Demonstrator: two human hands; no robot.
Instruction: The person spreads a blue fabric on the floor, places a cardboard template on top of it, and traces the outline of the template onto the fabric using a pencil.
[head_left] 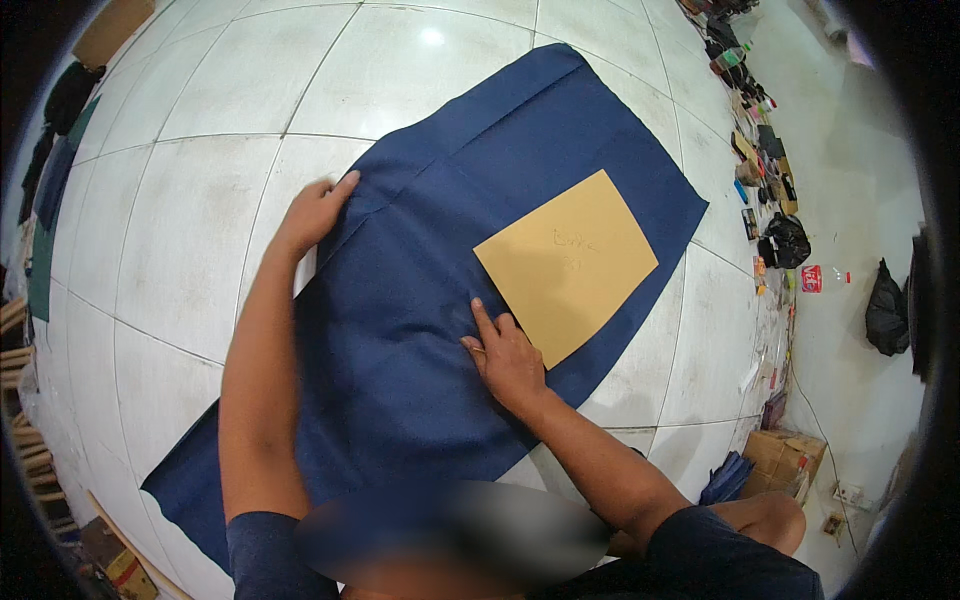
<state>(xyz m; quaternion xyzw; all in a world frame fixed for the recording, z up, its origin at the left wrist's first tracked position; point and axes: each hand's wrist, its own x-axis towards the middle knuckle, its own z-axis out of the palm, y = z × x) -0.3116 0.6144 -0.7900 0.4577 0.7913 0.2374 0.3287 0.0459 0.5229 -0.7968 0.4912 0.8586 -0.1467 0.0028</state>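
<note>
A large piece of navy blue fabric (pixel 400 300) lies slantwise on the floor, with creases across its middle and a fold line near its far end. On its right part rests a tan paper pattern piece (pixel 570 260), four-sided with faint handwriting. My left hand (pixel 318 212) grips the fabric's left edge, its fingertips on the cloth. Beside the paper's lower left edge, my right hand (pixel 508 362) lies on the fabric, index finger stretched out and thumb apart. A small yellowish spot shows by that thumb, too small to name.
White tiles (pixel 210 220) surround the fabric. Along the right wall stand small items, a black plastic bag (pixel 788 240), a clear bottle with a red label (pixel 824 279) and a cardboard box (pixel 782 462). Wooden sticks (pixel 30 440) and dark cloth (pixel 60 165) lie at the left.
</note>
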